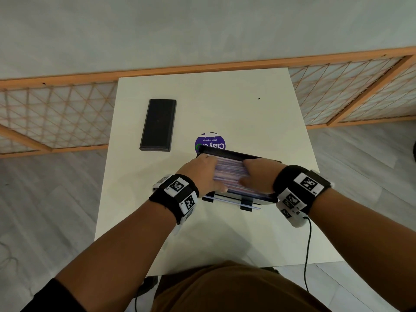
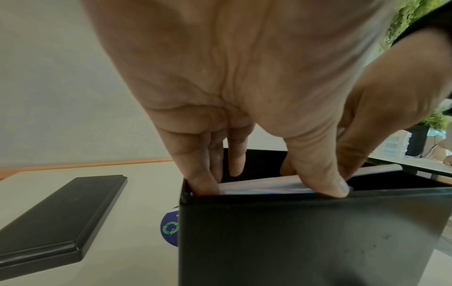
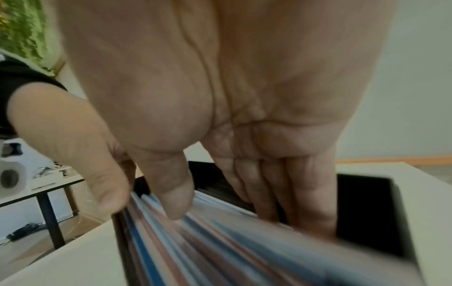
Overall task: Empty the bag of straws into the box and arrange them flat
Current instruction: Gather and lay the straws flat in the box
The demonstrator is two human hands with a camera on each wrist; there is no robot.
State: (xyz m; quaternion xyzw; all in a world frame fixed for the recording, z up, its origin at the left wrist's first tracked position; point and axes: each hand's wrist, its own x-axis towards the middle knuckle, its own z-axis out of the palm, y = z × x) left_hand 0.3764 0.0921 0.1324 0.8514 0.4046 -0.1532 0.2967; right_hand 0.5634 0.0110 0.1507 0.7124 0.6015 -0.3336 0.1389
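Observation:
A black open box [image 1: 227, 153] stands near the middle of the white table [image 1: 225, 97]. It is filled with striped pink, blue and white straws [image 1: 229, 174] lying lengthwise. My left hand [image 1: 202, 174] reaches into the box's left end, its fingers straight down beside the straws [image 2: 264, 185] and its thumb pressing on them at the near wall [image 2: 293, 241]. My right hand [image 1: 256, 176] is at the right end, fingers straight against the straws [image 3: 220, 251] inside the box [image 3: 367, 212]. No bag shows in any view.
The flat black lid [image 1: 157, 124] [image 2: 56, 218] lies on the table's left. A round purple sticker [image 1: 210, 140] [image 2: 170, 228] shows just behind the box. A loose straw [image 1: 234, 202] lies under the box's front edge. A black cable [image 1: 307, 244] hangs from my right wrist.

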